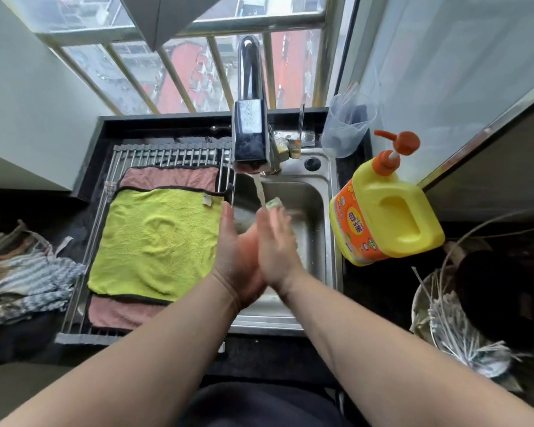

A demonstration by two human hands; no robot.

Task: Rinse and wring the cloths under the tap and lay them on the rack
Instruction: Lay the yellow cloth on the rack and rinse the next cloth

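Fluffy lime-green cloth [154, 241], dark-edged, lies flat over a pink cloth [170, 177] on the ribbed metal rack [167, 153]; a thin stream [261, 192] falls from the boxy chrome tap [249, 131] into the steel sink [310, 198]. Under it the left hand [236, 251] and right hand [277, 245] meet palm to palm, fingers straight, gripping nothing visible, the right one blurred. Black counter [367, 291] below a barred window [198, 72]; yellow detergent jug [386, 217] crowds the basin's right rim, striped rags [22, 282] heaped left of the rack

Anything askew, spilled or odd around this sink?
Nothing looks spilled or damaged. One oddity: a striped cloth heap lies crumpled on the counter left of the rack, while the green cloth lies flat on it.
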